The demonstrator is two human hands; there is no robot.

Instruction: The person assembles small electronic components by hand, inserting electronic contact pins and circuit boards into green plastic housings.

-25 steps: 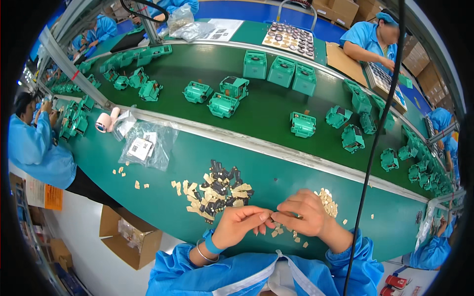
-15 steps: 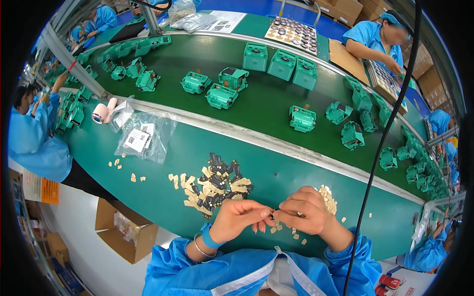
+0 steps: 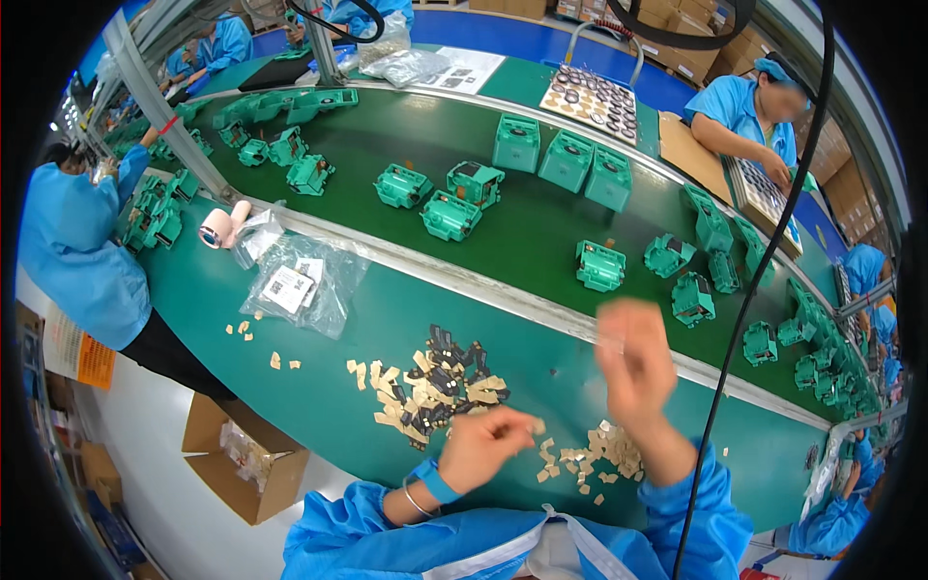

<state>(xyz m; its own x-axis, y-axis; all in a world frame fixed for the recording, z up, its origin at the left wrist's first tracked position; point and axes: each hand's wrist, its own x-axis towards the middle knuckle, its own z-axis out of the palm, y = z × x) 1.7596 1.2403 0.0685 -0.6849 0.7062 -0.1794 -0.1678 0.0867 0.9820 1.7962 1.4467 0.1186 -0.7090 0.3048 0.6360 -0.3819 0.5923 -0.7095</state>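
Observation:
My left hand (image 3: 481, 449), wearing a blue wristband and a metal bangle, is closed in a pinch over the near table. A small tan piece (image 3: 538, 425) shows at its fingertips. My right hand (image 3: 635, 362) is raised near the conveyor's metal edge, its fingers smeared by motion; whether it holds anything is hidden. Just left of and beyond my left hand lies a pile of small black parts with tan paper-like tabs (image 3: 440, 382). Small tan pieces (image 3: 611, 447) are heaped below my right hand, some scattered toward my left.
Beyond the metal rail (image 3: 454, 275), green plastic housings (image 3: 451, 215) stand on the green conveyor (image 3: 522, 232). A clear plastic bag (image 3: 333, 290) with white labels lies at left. A black cable (image 3: 717, 396) hangs at right. Co-workers sit at left and far right; an open cardboard box (image 3: 242, 483) stands on the floor.
My hands have parted from their shared pinch on a small dark part. The right has risen toward the conveyor; the left stays low. The view has shifted slightly.

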